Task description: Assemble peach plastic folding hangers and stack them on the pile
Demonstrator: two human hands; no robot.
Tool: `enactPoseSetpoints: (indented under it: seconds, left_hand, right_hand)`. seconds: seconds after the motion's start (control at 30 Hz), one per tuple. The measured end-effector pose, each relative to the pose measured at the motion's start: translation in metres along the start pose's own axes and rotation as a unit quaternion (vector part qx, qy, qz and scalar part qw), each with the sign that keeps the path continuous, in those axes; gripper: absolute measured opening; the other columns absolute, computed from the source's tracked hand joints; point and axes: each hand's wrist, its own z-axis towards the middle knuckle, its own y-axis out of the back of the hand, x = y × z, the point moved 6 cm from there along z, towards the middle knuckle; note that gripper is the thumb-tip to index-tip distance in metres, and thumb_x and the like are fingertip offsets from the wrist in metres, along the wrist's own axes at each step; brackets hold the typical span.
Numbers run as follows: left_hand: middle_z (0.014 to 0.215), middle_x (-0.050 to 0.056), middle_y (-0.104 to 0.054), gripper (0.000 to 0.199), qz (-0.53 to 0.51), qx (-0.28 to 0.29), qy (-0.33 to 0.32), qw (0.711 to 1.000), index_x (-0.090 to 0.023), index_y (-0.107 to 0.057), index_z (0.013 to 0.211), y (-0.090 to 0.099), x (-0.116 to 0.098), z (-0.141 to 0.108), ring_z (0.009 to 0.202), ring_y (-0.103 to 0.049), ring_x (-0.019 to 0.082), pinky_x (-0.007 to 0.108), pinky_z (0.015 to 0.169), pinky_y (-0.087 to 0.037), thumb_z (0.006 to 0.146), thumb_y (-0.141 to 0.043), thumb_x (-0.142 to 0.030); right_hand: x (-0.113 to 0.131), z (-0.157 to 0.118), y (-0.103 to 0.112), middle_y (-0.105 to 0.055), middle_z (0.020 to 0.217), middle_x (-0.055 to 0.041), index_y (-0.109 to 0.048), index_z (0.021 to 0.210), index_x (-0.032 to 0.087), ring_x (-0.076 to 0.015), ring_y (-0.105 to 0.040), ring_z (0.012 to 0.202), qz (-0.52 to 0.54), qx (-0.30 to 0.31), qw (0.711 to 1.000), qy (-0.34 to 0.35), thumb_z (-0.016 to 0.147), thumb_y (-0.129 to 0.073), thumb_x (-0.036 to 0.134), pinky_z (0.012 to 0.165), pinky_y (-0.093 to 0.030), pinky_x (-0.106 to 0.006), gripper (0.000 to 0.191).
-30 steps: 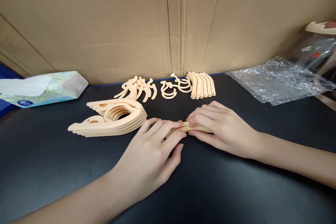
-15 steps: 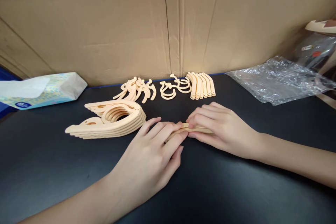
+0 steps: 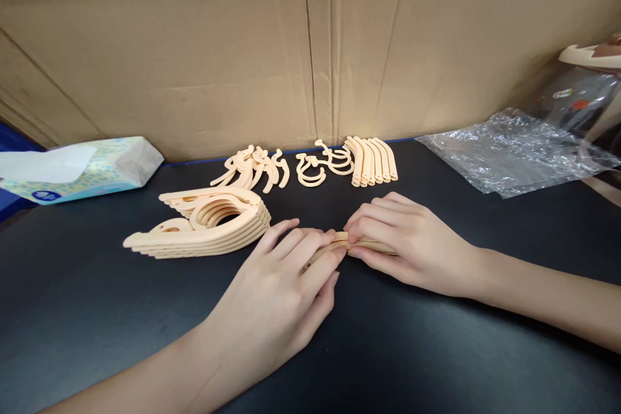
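Both hands meet on slim, curved beige plastic hanger arms (image 3: 341,237) held low over the black table. My left hand (image 3: 291,272) is closed around the left part, its fingertips pressing from above. Pinching the right part is my right hand (image 3: 412,242), fingers curled over it and thumb below. The fingers cover most of the piece, so how its parts fit together is hidden. A stack of beige hangers (image 3: 233,237) lies just beyond my left hand.
Along the back lie loose curved beige pieces (image 3: 259,168), beige hooks (image 3: 312,180) and a row of hanger arms (image 3: 373,162). A tissue pack (image 3: 116,162) sits at left and clear plastic wrap (image 3: 514,155) at right. A cardboard wall (image 3: 218,45) stands behind.
The hands hold nearly the same grip on the hanger arms, with only slight finger shifts. The whole view has moved slightly; the other pieces lie as before.
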Motion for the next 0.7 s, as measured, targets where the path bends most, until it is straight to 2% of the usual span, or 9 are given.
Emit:
enactPoseSetpoints:
  seconds: [0.1,0.2,0.27,0.37,0.43,0.53,0.6,0.63,0.7]
  left_hand:
    - [0.110,0.006,-0.072,0.026,0.025,0.013,-0.004,1.000,-0.013,-0.067,0.112,0.001,-0.002,0.002,0.100,-0.064,0.022,0.039,0.090,-0.041,0.096,-0.046,-0.013]
    - [0.105,0.003,-0.072,0.023,0.032,0.030,0.017,0.999,-0.018,-0.067,0.108,0.006,0.002,0.006,0.096,-0.064,0.023,0.039,0.083,-0.041,0.097,-0.047,-0.019]
    - [0.102,0.002,-0.072,0.022,0.040,0.027,0.034,0.998,-0.020,-0.067,0.106,0.013,0.008,0.011,0.094,-0.063,0.023,0.040,0.080,-0.041,0.097,-0.047,-0.023]
    - [0.098,0.007,-0.072,0.025,0.121,0.025,0.051,0.991,-0.018,-0.067,0.100,0.026,0.025,0.023,0.095,-0.062,0.029,0.044,0.080,-0.042,0.096,-0.046,-0.029]
    - [0.094,0.009,-0.071,0.030,0.177,0.038,0.064,0.981,-0.016,-0.067,0.095,0.033,0.042,0.032,0.093,-0.062,0.031,0.046,0.080,-0.043,0.097,-0.042,-0.032]
    - [0.092,0.010,-0.069,0.038,0.241,0.095,0.082,0.962,-0.015,-0.066,0.095,0.039,0.078,0.044,0.090,-0.061,0.032,0.046,0.076,-0.046,0.098,-0.034,-0.035]
    - [0.088,0.009,-0.063,0.047,0.273,0.147,0.103,0.945,-0.012,-0.066,0.097,0.039,0.108,0.050,0.093,-0.059,0.029,0.044,0.082,-0.046,0.099,-0.023,-0.031]
    - [0.090,0.009,-0.060,0.052,0.281,0.170,0.096,0.940,-0.010,-0.065,0.102,0.038,0.123,0.053,0.098,-0.058,0.028,0.044,0.086,-0.045,0.100,-0.016,-0.027]
    - [0.106,0.011,-0.060,0.052,0.272,0.198,0.054,0.940,-0.011,-0.064,0.113,0.034,0.148,0.058,0.105,-0.054,0.029,0.045,0.090,-0.043,0.099,-0.017,-0.027]
  right_hand:
    - [0.001,0.000,0.000,-0.068,0.090,-0.0031,-0.062,0.090,0.017,-0.0146,-0.057,0.078,-0.011,-0.004,1.000,0.008,0.099,-0.049,0.023,0.074,-0.038,-0.030,0.017]
    - [0.001,-0.001,-0.001,-0.067,0.089,-0.0035,-0.061,0.091,0.017,-0.0153,-0.057,0.079,-0.026,-0.001,1.000,0.012,0.099,-0.048,0.023,0.073,-0.037,-0.030,0.017]
    - [0.001,-0.001,-0.001,-0.066,0.089,-0.0034,-0.061,0.090,0.018,-0.0153,-0.056,0.078,-0.032,0.002,0.999,0.013,0.100,-0.047,0.024,0.073,-0.037,-0.031,0.018]
    - [0.001,0.000,-0.001,-0.067,0.090,-0.0033,-0.061,0.089,0.017,-0.0151,-0.055,0.078,-0.033,0.001,0.999,0.015,0.100,-0.046,0.025,0.073,-0.037,-0.031,0.020]
    - [0.001,0.001,-0.001,-0.067,0.090,-0.0031,-0.061,0.089,0.017,-0.0149,-0.055,0.077,-0.028,0.001,0.999,0.016,0.101,-0.046,0.025,0.073,-0.036,-0.031,0.020]
    - [0.001,0.001,0.000,-0.067,0.090,-0.0029,-0.061,0.089,0.017,-0.0147,-0.054,0.076,-0.024,0.000,1.000,0.015,0.101,-0.046,0.024,0.073,-0.036,-0.030,0.020]
    - [0.001,0.000,0.000,-0.067,0.089,-0.0030,-0.061,0.089,0.017,-0.0147,-0.054,0.076,-0.021,0.002,1.000,0.015,0.101,-0.045,0.024,0.073,-0.036,-0.030,0.021]
    - [0.000,0.000,0.000,-0.067,0.089,-0.0031,-0.061,0.089,0.017,-0.0147,-0.054,0.076,-0.021,0.002,1.000,0.014,0.101,-0.045,0.024,0.073,-0.036,-0.030,0.021]
    - [0.000,0.000,0.000,-0.066,0.090,-0.0032,-0.061,0.090,0.017,-0.0146,-0.054,0.076,-0.018,0.003,1.000,0.014,0.101,-0.044,0.025,0.073,-0.036,-0.030,0.021]
